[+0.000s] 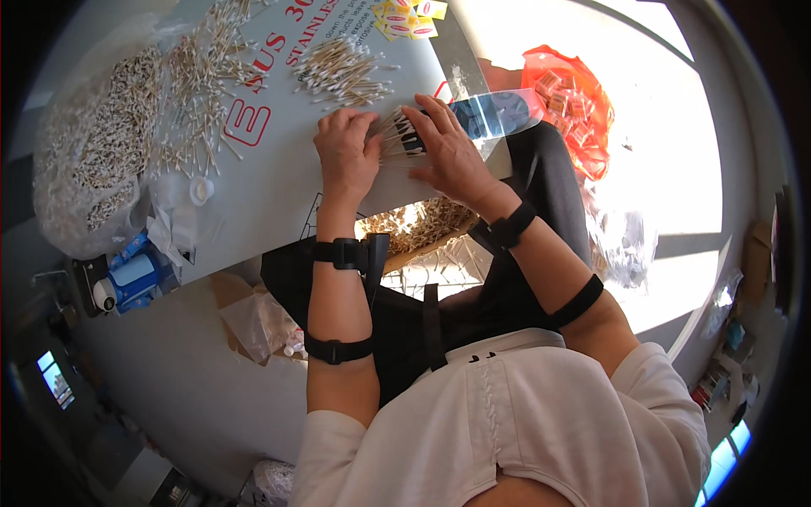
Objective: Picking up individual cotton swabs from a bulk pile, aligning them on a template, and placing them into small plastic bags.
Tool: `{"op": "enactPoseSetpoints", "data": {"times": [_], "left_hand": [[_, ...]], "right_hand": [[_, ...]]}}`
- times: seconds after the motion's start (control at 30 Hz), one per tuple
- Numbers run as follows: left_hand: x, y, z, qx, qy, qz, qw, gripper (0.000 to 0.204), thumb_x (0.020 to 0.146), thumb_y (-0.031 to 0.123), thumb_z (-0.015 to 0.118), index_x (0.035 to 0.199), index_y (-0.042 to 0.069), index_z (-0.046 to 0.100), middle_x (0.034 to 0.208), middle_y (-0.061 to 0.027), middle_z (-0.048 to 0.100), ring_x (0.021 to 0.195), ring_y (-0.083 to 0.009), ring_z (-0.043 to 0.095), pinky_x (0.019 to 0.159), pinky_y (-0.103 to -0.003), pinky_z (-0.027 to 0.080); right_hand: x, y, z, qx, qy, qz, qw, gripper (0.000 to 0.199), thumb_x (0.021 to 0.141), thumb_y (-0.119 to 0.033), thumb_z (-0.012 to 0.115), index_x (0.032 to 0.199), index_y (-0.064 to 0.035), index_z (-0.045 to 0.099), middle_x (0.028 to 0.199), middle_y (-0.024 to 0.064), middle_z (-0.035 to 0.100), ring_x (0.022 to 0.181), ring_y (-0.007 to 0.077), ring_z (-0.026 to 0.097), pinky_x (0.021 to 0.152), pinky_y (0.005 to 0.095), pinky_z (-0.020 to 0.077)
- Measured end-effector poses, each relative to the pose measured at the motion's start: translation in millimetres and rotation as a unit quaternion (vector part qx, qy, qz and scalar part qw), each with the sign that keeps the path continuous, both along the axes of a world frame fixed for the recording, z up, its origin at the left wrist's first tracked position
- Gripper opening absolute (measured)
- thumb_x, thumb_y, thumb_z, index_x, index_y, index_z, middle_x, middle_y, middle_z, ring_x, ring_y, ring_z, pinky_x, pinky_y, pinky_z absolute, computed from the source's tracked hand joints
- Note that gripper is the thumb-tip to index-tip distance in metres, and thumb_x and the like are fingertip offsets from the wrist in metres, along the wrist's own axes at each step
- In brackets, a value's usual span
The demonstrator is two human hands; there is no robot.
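A small bundle of cotton swabs lies at the table's near edge between my hands. My left hand curls its fingers and thumb against the bundle's left ends. From the other side, my right hand spans it, fingertips on the far side and thumb on the near side. Something dark shows beneath the swabs; its kind is hard to make out. Beyond my right fingers, a clear plastic pouch with blue and dark parts sticks out past the table edge. A loose pile of cotton swabs lies just beyond my hands.
A large clear bag of swabs stands at the left, beside a scattered heap. Yellow labels lie at the far edge. A blue pack sits at the left corner. An orange-red bag of small packs is at the right.
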State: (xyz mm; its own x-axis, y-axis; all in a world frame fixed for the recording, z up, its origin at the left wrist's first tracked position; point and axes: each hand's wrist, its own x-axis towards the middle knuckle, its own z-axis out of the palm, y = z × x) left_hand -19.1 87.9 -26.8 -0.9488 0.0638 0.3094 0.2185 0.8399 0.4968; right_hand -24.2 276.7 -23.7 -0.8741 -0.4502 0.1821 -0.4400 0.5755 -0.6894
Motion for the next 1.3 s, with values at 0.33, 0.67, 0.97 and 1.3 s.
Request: {"op": "enactPoseSetpoints", "data": {"times": [0.33,0.67,0.97,1.3], "left_hand": [[15.1,10.7,-3.6,0.01,0.026,-0.01,1.0,0.043,0.077,0.005,0.068,0.119,0.006,0.059,0.125,-0.0107,0.055,0.122,-0.0328,0.046,0.103,-0.047,0.036],[29.0,45.5,-4.5,-0.163,-0.087,0.015,0.983,0.086,0.083,0.048,0.067,0.147,0.002,0.034,0.156,-0.0173,0.027,0.147,-0.0319,0.021,0.116,-0.058,0.015],[24.7,39.8,-4.8,-0.166,-0.087,-0.002,0.982,0.086,0.083,0.049,0.066,0.149,0.005,0.032,0.156,-0.0173,0.028,0.146,-0.0321,0.023,0.115,-0.061,0.013],[36.6,28.7,-9.7,-0.13,-0.068,0.013,0.989,0.08,0.091,0.051,0.056,0.149,0.001,0.03,0.155,-0.0205,0.028,0.146,-0.0344,0.023,0.115,-0.059,0.014]], "right_hand": [[-15.8,-1.4,-3.8,-0.172,-0.097,0.006,0.98,0.065,0.072,0.004,0.069,0.134,-0.0036,0.048,0.143,0.0152,0.042,0.134,0.0307,0.043,0.108,0.0354,0.0391],[-5.2,-9.4,-25.3,-0.442,-0.19,-0.103,0.87,0.036,0.096,0.0,0.049,0.132,0.001,0.052,0.14,0.0087,0.05,0.125,0.0165,0.05,0.107,0.0271,0.0366],[-23.1,-9.7,-16.4,-0.271,-0.09,-0.092,0.954,0.032,0.084,0.001,0.059,0.115,-0.0027,0.064,0.121,0.0142,0.06,0.112,0.0303,0.059,0.097,0.0333,0.0469],[-43.8,-7.4,-12.3,-0.062,0.064,-0.035,0.995,0.019,0.074,-0.004,0.068,0.093,-0.0048,0.067,0.103,0.011,0.061,0.097,0.0309,0.061,0.086,0.0387,0.051]]}}
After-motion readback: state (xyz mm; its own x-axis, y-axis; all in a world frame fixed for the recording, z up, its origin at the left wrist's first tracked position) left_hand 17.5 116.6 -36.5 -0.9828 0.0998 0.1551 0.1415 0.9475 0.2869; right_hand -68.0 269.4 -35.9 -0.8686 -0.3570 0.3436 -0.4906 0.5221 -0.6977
